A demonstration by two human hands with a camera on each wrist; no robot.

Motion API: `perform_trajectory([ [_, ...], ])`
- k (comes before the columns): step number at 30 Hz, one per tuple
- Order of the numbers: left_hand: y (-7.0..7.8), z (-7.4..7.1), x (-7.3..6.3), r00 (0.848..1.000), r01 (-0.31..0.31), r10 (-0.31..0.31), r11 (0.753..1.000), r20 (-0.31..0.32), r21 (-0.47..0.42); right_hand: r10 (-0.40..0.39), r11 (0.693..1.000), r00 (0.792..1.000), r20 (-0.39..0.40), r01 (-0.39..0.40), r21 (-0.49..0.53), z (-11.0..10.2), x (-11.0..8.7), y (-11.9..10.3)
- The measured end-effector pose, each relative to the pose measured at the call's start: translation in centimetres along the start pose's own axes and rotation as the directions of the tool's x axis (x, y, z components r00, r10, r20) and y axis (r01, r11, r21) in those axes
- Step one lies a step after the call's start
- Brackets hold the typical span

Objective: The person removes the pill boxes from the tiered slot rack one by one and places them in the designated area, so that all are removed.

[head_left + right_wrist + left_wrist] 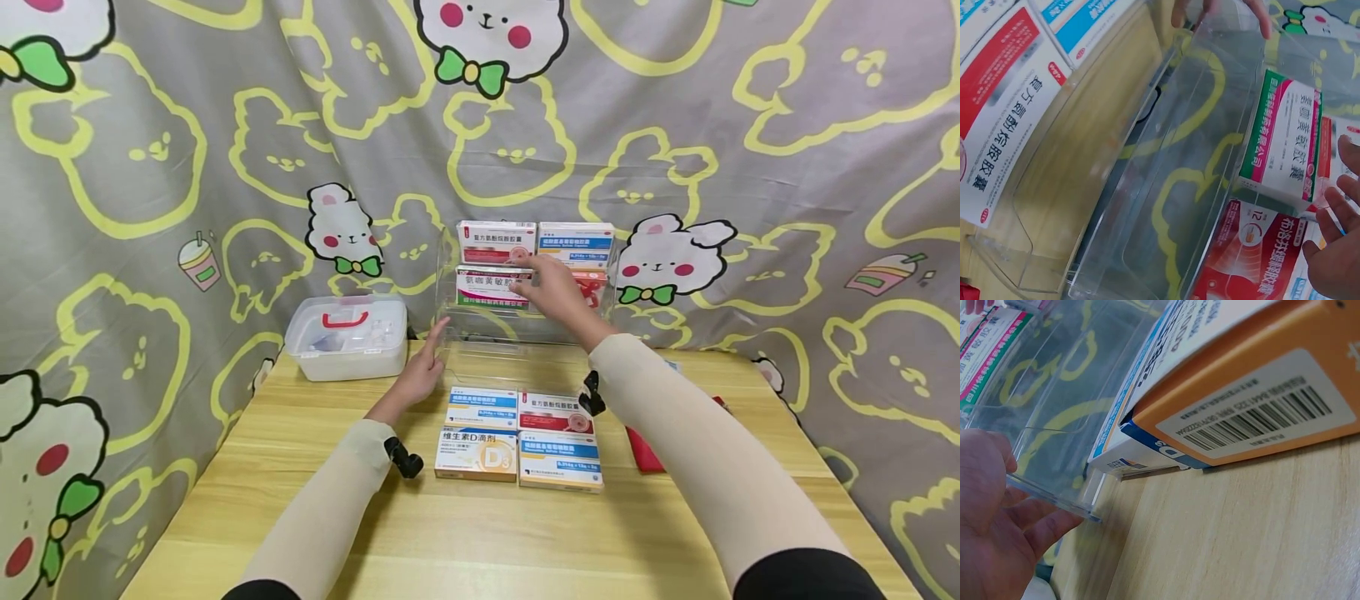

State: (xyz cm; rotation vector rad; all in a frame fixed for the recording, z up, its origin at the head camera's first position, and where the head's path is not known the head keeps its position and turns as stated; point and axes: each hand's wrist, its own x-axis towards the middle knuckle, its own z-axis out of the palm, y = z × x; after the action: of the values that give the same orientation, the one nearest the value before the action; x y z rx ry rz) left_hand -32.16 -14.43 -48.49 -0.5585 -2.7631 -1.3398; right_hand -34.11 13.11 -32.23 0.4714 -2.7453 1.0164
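Note:
A clear plastic tiered rack (517, 372) stands at the back of the table with medicine boxes on its upper tiers. My left hand (420, 375) holds the rack's left side, thumb and fingers about its edge in the left wrist view. My right hand (558, 296) is in front of the upper tiers, fingers loosely extended beside a green-and-pink medicine box (1285, 137); whether they touch it I cannot tell. Above that box sits a red-and-white box (487, 244), with a blue-and-white box (576, 243) to its right. A red box (1247, 250) is partly hidden behind my right hand in the head view.
Before the rack lie an orange-and-white vitamin D box (476, 457), two blue-and-white boxes (558, 462) (482, 408) and a red-and-white box (555, 414). A lidded plastic case (348, 337) stands left, a red item (643, 450) right. A patterned curtain (675, 83) hangs behind.

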Motion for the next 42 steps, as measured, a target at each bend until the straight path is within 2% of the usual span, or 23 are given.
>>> perform_trajectory([
  [6, 0.2, 0.0, 0.0, 1.0, 0.001, -0.001, 1.0, 0.001, 0.002, 0.029, 1.0, 1.0, 0.009, -0.029, -0.013, 0.5, 0.7, 0.7],
  [27, 0.1, 0.0, -0.1, 1.0, 0.02, -0.02, 1.0, 0.003, -0.001, 0.086, 0.996, 0.995, -0.053, -0.088, -0.033, 1.7, 1.2, 1.5],
  [37, 0.1, 0.0, 0.0, 1.0, 0.008, -0.008, 1.0, 0.002, 0.0, 0.084, 0.996, 0.993, -0.083, -0.086, -0.015, 1.9, 1.2, 1.5],
  [42, 0.0, 0.0, 0.1, 1.0, 0.001, -0.001, 1.0, -0.007, 0.001, 0.079, 0.997, 0.991, -0.104, -0.076, 0.03, 1.8, 1.2, 1.5],
])
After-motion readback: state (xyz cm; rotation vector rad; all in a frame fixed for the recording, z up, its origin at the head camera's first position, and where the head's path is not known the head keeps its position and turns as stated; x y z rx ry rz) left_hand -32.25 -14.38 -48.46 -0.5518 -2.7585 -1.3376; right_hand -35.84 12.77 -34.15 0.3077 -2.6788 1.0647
